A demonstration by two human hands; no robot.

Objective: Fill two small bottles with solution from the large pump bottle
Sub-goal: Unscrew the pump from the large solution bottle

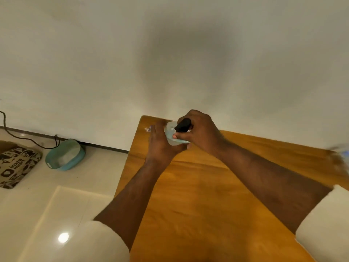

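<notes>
Pump bottle (174,136) mostly hidden between left hand (160,144) and right hand (198,129); only pale body and black pump top show, motion-blurred. Small clear item (148,128) past left fingers, too blurred to identify. Blurred clear object (342,154) cut off at right edge. Patterned bag (15,165) cut by left edge.

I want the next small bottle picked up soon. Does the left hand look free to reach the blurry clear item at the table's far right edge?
Probably not yet. The left hand grips the pump bottle, the right hand holds its black pump top, and the clear item lies across the right arm.
</notes>
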